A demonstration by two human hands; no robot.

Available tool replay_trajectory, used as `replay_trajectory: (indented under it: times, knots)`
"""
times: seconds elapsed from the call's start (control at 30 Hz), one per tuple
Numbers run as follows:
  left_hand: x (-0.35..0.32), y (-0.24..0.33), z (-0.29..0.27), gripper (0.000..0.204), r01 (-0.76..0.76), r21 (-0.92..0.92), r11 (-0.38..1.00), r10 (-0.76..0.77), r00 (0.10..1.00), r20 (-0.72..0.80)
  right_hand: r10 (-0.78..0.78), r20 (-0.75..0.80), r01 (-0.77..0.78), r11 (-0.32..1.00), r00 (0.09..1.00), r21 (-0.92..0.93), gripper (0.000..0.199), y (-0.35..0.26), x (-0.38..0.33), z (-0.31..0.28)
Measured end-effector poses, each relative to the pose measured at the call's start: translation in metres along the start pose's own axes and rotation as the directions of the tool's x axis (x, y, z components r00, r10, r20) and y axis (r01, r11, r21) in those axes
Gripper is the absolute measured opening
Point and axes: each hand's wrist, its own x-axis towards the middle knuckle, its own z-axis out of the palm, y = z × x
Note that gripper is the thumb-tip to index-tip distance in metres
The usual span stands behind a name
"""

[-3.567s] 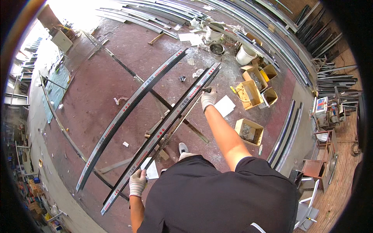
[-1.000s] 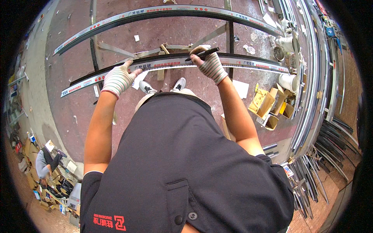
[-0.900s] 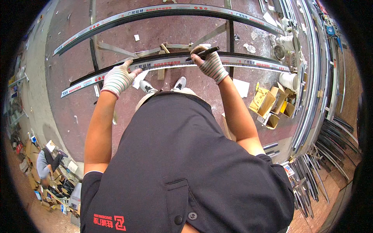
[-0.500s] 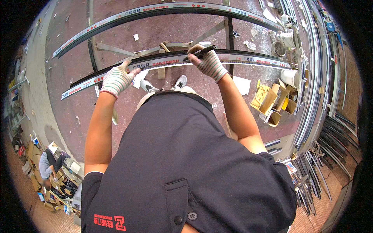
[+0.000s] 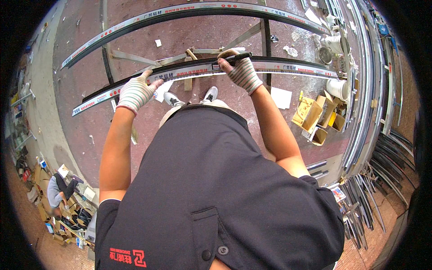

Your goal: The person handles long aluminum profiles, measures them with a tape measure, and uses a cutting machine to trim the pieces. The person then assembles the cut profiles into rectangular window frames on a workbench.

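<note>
Open cardboard boxes (image 5: 307,113) near a white, apparently plastic bucket (image 5: 336,90).

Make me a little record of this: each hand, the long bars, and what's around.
Left hand: gloved, on the near bar; grip unclear
Right hand: gloved, holding a black marker at the near bar; tip contact unclear
Far bar: dark, with a pale printed strip, like the near one
To the right: cardboard boxes, white bucket
Lower left: another person, grey top
</note>
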Motion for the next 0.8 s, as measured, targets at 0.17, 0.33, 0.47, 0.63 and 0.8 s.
replay_trajectory:
  times: [0.17, 0.33, 0.47, 0.63, 0.8]
  knots:
    - [-0.004, -0.002, 0.000, 0.073, -0.046, -0.026, 0.999, 0.045, 0.998, -0.043, 0.165, -0.163, -0.122, 0.961, 0.973, 0.249, 0.018, -0.005, -0.004, -0.002]
    - [-0.025, -0.008, -0.003, 0.053, -0.201, -0.423, 0.884, 0.266, 0.959, 0.100, 0.113, -0.374, 0.010, 0.950, 0.920, 0.313, 0.015, -0.033, -0.023, -0.011]
    - [-0.026, -0.001, 0.011, 0.034, -0.254, -0.502, 0.827, 0.436, 0.854, 0.286, 0.020, -0.453, 0.109, 0.960, 0.891, 0.256, 0.018, -0.071, -0.035, -0.016]
    - [-0.016, 0.009, 0.033, 0.047, -0.345, -0.490, 0.801, 0.537, 0.775, 0.332, -0.286, -0.327, 0.351, 0.923, 0.901, 0.160, 0.032, -0.112, -0.038, -0.003]
    - [-0.018, 0.007, 0.056, 0.046, -0.168, -0.792, 0.587, 0.556, 0.795, 0.243, -0.549, -0.180, 0.549, 0.834, 0.816, -0.056, 0.032, -0.129, -0.045, 0.011]
